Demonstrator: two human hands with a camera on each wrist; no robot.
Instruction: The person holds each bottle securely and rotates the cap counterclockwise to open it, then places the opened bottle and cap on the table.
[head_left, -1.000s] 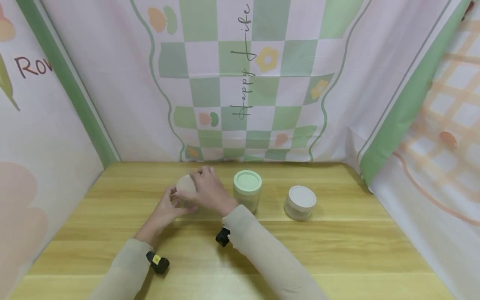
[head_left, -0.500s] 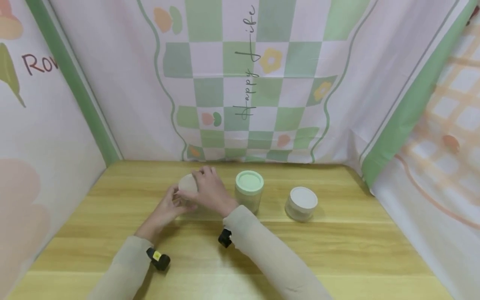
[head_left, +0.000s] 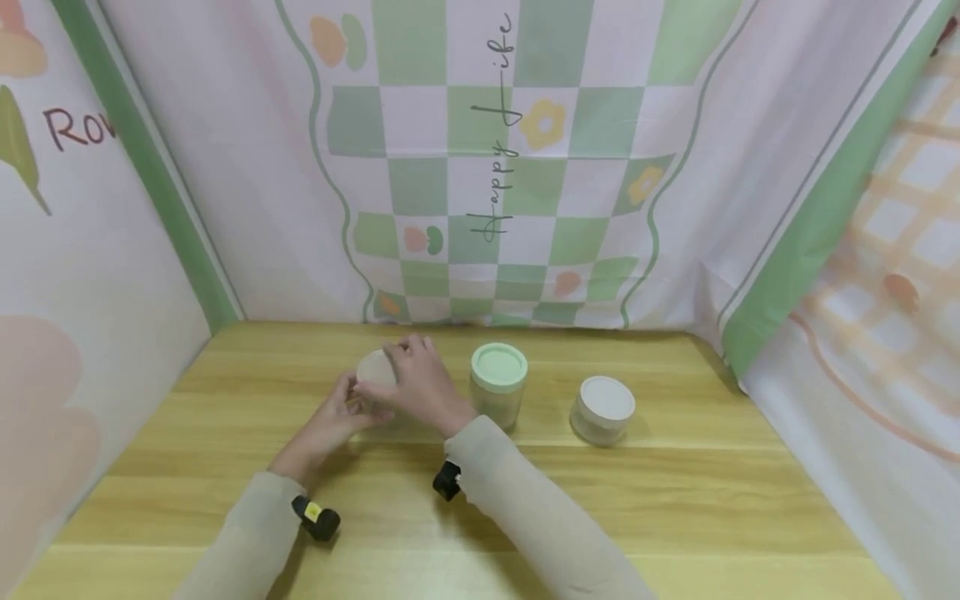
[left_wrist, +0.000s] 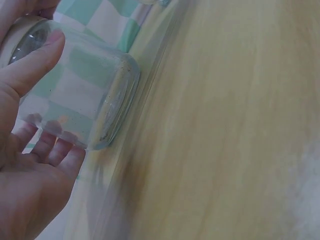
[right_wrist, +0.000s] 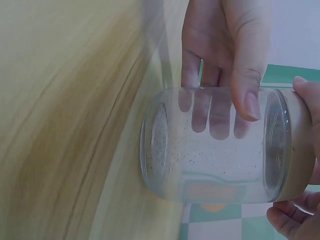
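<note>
The left hand (head_left: 333, 421) is closed about the glass of a jar (right_wrist: 225, 155), thumb on one side, fingers on the other. The right hand (head_left: 423, 383) clasps its lid (head_left: 377, 368) at the rim. The head view gives the lid's top and position, left of centre on the tabletop (head_left: 675, 500); hands mask most of the glass. Both wrist views expose the transparent wall and base; specks mark the glass. Whether the base touches wood cannot be told.

A green-lidded jar (head_left: 498, 392) stands just beyond the right hand. A gap divides it from a white-lidded jar (head_left: 602, 410), well short of the right edge. Broad bare wood runs leftward and toward the person; the cloth (head_left: 532, 187) bounds the rear edge.
</note>
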